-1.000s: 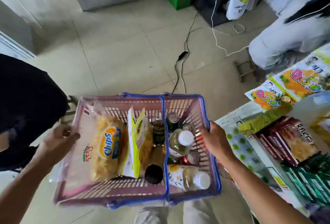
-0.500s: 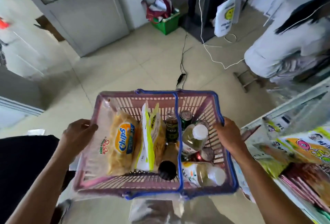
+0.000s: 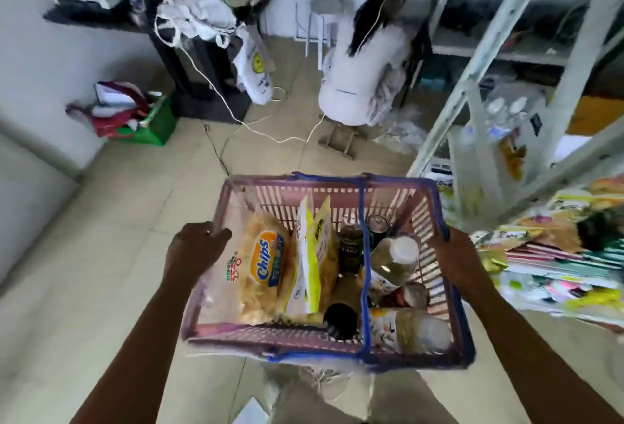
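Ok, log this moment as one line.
action: holding basket | left hand: grips left rim | right hand: grips right rim | contents: chips bag, bottles, cans

A small storeroom with a pale tiled floor and white walls, in soft, even light.

Beige floor tiles [image 3: 128, 221] fill the 9 o'clock side and meet a white wall [image 3: 67, 62] at 10 o'clock. A green box [image 3: 157, 123] stuffed with red and white things stands on the floor against that wall. At 11 o'clock a dark stand [image 3: 189, 62] carries a heap of white cloth [image 3: 199, 15], and a white bag [image 3: 255, 76] with a yellow smiley hangs from it. A white cable [image 3: 256, 128] trails over the tiles towards 12 o'clock, where a person in white [image 3: 361, 62] sits with their back turned, a white stool [image 3: 326, 8] behind them. A white metal rack [image 3: 499, 28] fills 1 to 2 o'clock, with bright snack packets [image 3: 557, 255] blurred at 3 o'clock.
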A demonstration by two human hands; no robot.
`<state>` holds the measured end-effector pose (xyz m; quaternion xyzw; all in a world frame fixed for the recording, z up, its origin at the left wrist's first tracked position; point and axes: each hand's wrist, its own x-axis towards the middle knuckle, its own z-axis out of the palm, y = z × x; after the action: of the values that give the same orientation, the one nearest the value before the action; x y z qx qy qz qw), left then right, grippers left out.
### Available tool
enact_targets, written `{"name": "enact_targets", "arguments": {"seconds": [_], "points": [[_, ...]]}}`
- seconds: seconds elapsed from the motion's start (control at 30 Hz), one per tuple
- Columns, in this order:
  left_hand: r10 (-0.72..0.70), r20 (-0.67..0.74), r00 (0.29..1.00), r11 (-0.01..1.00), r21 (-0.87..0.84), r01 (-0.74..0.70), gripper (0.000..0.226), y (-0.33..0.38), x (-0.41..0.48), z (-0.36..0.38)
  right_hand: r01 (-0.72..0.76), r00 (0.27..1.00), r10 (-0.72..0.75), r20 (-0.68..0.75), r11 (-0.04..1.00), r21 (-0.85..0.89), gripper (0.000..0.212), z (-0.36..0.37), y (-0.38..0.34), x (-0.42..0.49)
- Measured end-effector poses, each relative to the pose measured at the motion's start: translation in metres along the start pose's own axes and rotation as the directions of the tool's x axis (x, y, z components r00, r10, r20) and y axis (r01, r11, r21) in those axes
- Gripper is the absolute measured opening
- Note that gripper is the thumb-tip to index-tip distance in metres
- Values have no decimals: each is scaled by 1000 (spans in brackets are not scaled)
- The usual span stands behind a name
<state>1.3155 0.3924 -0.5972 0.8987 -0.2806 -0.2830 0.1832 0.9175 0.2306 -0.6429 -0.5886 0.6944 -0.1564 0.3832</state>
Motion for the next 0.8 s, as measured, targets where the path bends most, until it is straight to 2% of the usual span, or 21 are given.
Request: {"name": "enact_targets", "arguments": {"seconds": [0.1, 0.2, 0.27, 0.4, 0.43, 0.5, 0.53, 0.57, 0.6, 0.7, 0.8], "points": [[105, 35, 994, 991, 82, -107, 73, 48, 33, -10, -77, 996, 78, -36, 996, 46, 24, -2, 6, -4], [148, 35, 988, 970, 191, -152, 51, 93, 61, -1, -134, 991, 134, 9, 987, 84, 17, 0, 18, 3], [175, 24, 984, 950, 258, -175, 47, 121, 81, 10, -155, 987, 150, 49, 981, 115, 15, 1, 31, 8], [266, 61, 962, 899, 344, -271, 47, 173, 127, 31, -192, 981, 185, 54, 960, 203, 33, 8, 39, 11], [272, 85, 959, 891, 353, -284, 46, 184, 140, 36, -214, 977, 207, 56, 950, 228, 32, 13, 39, 14], [273, 154, 950, 867, 388, -312, 44, 203, 169, 47, -251, 968, 249, 42, 927, 279, 17, 22, 30, 22], [273, 184, 944, 859, 395, -326, 44, 211, 186, 54, -266, 963, 268, 33, 919, 290, 19, 30, 28, 29], [273, 212, 938, 856, 391, -338, 44, 217, 205, 63, -287, 957, 289, 37, 913, 289, 32, 41, 30, 42], [279, 246, 928, 851, 384, -358, 43, 224, 223, 74, -317, 947, 317, 44, 907, 277, 40, 51, 30, 53], [298, 344, 891, 808, 406, -427, 43, 245, 284, 118, -439, 888, 459, 0, 850, 292, 27, 89, 29, 93], [321, 469, 823, 777, 366, -512, 53, 266, 364, 176, -539, 803, 591, -73, 774, 332, 27, 145, 39, 142]]}}
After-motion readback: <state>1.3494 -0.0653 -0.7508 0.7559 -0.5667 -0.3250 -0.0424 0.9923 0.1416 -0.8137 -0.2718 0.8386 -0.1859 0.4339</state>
